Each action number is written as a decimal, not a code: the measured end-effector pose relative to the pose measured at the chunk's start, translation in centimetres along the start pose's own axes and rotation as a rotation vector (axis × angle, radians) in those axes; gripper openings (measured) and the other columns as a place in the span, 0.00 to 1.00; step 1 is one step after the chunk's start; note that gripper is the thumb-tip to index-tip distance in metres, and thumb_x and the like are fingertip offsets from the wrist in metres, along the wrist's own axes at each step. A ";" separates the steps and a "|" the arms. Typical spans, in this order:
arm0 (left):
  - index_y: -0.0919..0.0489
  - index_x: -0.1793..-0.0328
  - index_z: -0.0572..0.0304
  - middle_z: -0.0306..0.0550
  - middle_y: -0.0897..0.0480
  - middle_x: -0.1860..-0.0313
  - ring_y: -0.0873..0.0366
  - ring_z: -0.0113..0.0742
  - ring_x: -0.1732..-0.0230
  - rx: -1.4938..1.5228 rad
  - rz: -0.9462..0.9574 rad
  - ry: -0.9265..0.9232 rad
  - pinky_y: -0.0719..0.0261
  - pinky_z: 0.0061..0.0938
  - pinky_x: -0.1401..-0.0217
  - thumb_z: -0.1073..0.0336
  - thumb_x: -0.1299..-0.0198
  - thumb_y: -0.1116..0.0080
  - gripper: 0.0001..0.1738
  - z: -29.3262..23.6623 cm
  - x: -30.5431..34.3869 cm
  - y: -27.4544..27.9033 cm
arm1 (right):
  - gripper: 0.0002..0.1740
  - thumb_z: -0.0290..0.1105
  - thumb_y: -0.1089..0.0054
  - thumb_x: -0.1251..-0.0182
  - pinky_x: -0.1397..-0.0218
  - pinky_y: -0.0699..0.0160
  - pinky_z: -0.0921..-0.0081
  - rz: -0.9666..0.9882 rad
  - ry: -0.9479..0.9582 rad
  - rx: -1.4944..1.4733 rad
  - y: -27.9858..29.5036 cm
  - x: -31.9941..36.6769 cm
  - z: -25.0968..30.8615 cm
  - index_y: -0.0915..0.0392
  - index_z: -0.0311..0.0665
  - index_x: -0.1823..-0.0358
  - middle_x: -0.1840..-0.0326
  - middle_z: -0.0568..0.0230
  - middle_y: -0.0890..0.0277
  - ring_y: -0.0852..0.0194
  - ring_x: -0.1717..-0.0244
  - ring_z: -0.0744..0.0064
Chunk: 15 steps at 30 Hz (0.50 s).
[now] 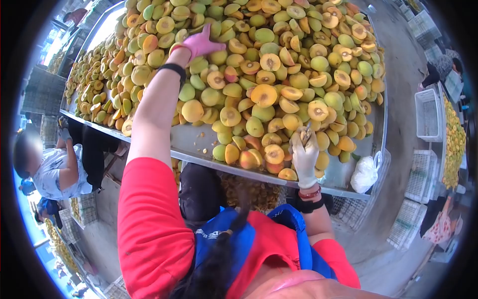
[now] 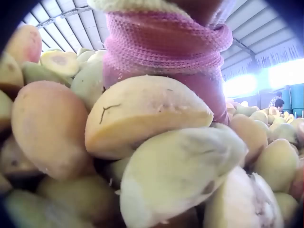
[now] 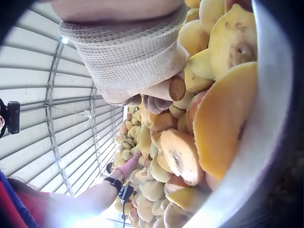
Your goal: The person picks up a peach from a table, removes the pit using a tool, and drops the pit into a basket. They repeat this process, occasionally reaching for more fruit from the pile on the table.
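In a pink glove, my left hand [image 1: 200, 44] reaches into the heap of yellow-green peaches [image 1: 264, 94], thumb and a finger spread over the fruit. Cut halves [image 2: 147, 114] partly hide that hand in the left wrist view. My right hand [image 1: 304, 152], in a white knit glove, grips a small tool by its wooden handle [image 3: 177, 89] near the table's front edge. The tool's short metal tip [image 1: 308, 124] points away from me at the peaches. Many halves lie cut face up, some with the pit [image 1: 270, 62] still inside.
The metal table [image 1: 191, 142] has a raised rim. A white plastic bag [image 1: 364, 174] sits at its front right corner. Pits or scraps [image 1: 251, 192] fill a container below. White crates [image 1: 421, 174] stand to the right; another person [image 1: 62, 167] works at the left.
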<state>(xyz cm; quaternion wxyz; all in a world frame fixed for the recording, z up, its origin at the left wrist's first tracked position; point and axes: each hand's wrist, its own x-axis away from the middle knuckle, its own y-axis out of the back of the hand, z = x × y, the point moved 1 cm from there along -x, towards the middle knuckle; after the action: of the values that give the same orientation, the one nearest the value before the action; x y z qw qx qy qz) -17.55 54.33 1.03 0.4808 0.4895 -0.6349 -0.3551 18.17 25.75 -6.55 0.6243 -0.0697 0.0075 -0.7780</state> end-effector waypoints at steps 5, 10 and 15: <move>0.67 0.13 0.60 0.67 0.20 0.36 0.20 0.58 0.36 0.180 0.096 0.013 0.23 0.41 0.33 0.32 0.44 0.35 0.69 -1.8 5.7 -2.8 | 0.03 0.22 0.41 0.30 0.76 0.32 0.80 -0.026 0.069 0.023 -0.5 0.2 0.0 0.26 0.31 0.58 0.75 0.72 0.31 0.35 0.78 0.84; 0.61 0.13 0.56 0.65 0.15 0.49 0.16 0.58 0.46 -0.004 0.012 -0.049 0.20 0.42 0.41 0.38 0.41 0.36 0.63 -2.5 9.7 -5.9 | 0.07 0.24 0.36 0.33 0.74 0.27 0.75 -0.020 0.114 0.079 -0.8 0.7 -0.7 0.25 0.31 0.60 0.79 0.64 0.26 0.30 0.80 0.76; 0.53 0.13 0.53 0.61 0.13 0.54 0.15 0.56 0.51 -0.024 -0.027 -0.112 0.19 0.43 0.45 0.39 0.38 0.41 0.55 -3.5 12.6 -7.9 | 0.08 0.26 0.34 0.34 0.72 0.25 0.67 -0.036 0.236 0.270 -0.4 0.4 -3.4 0.25 0.32 0.63 0.78 0.56 0.25 0.24 0.79 0.60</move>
<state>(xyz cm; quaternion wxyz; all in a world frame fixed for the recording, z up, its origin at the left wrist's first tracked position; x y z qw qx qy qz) -12.78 40.14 -1.90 0.4456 0.4715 -0.6500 -0.3958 17.33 25.19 -9.81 0.6088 0.1062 -0.0251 -0.7858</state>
